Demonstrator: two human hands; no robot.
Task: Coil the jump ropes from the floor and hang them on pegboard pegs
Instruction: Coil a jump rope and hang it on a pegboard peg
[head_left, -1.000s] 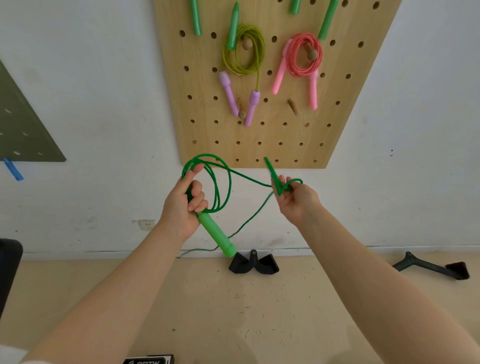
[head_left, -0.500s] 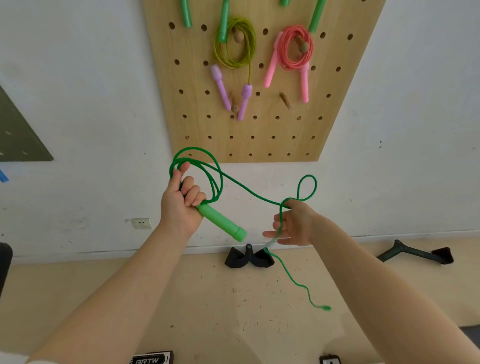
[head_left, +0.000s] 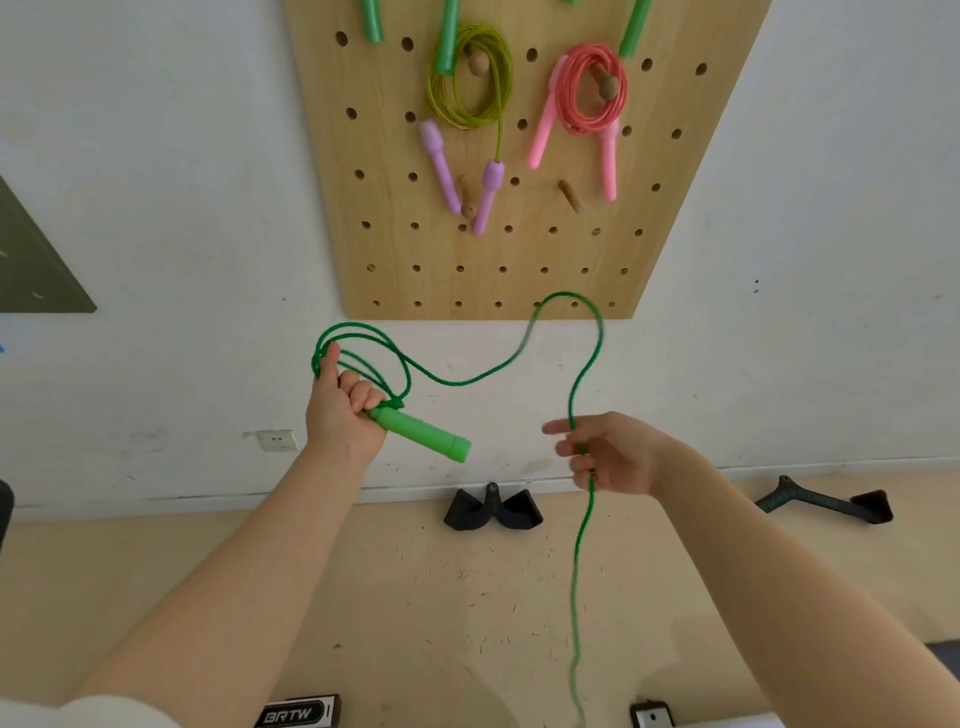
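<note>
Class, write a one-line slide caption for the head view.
Left hand grips green jump rope coils and handle; right hand feeds cord below pegboard.

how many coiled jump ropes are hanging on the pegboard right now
2 fully visible: an olive-green coiled rope with purple handles, centre; a pink coiled rope to its right. Green handles at the top edge suggest more, cropped.

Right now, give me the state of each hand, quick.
Left hand: closed around the green handle and the rope coils.
Right hand: fingers loosely curled around the green rope running through it.
</note>
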